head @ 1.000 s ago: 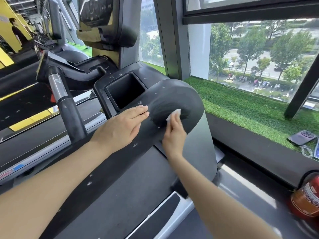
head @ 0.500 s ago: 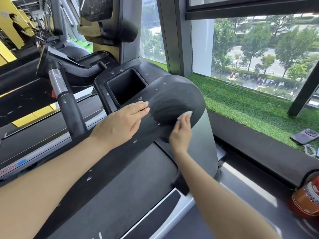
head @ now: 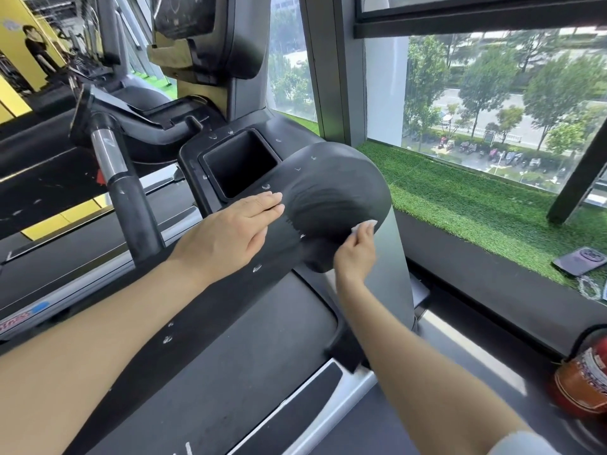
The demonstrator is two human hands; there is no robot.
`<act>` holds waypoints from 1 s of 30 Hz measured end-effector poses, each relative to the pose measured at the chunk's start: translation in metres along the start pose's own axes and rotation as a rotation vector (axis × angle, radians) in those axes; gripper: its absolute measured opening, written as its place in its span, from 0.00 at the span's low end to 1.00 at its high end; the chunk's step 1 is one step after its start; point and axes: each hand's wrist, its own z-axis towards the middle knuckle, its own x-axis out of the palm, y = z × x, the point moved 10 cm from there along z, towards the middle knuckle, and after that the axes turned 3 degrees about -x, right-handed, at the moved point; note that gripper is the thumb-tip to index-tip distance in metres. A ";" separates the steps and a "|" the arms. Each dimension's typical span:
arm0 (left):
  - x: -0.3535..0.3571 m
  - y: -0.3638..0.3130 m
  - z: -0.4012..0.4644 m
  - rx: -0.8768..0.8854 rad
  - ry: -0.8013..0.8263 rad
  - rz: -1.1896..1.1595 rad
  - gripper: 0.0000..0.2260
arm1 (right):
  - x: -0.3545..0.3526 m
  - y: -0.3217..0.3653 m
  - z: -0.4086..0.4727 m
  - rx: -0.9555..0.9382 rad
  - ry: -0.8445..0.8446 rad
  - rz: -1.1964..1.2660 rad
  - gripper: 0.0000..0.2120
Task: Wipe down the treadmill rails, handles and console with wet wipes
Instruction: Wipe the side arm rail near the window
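The treadmill's black right side rail (head: 331,192) ends in a rounded cap with wet streaks across it. My right hand (head: 354,254) holds a white wet wipe (head: 363,226) against the cap's lower right edge. My left hand (head: 230,234) rests flat on the rail just left of the cap, fingers straight, beside a square cup holder (head: 239,165). A black and chrome handle (head: 124,185) rises at the left. The console (head: 203,31) stands above, at the top centre.
A grey upright (head: 391,274) stands under the cap. Green artificial turf (head: 476,211) covers the window sill at the right, with a phone (head: 579,261) lying on it. A red fire extinguisher (head: 581,379) sits at the lower right. Further treadmills line the left.
My right hand has slid the wipe from the middle of the cap down and right to its lower edge. The left hand has stayed in place on the rail.
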 end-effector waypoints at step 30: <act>-0.008 0.001 -0.004 -0.032 -0.001 -0.055 0.19 | 0.015 0.098 -0.006 -0.307 0.026 0.143 0.20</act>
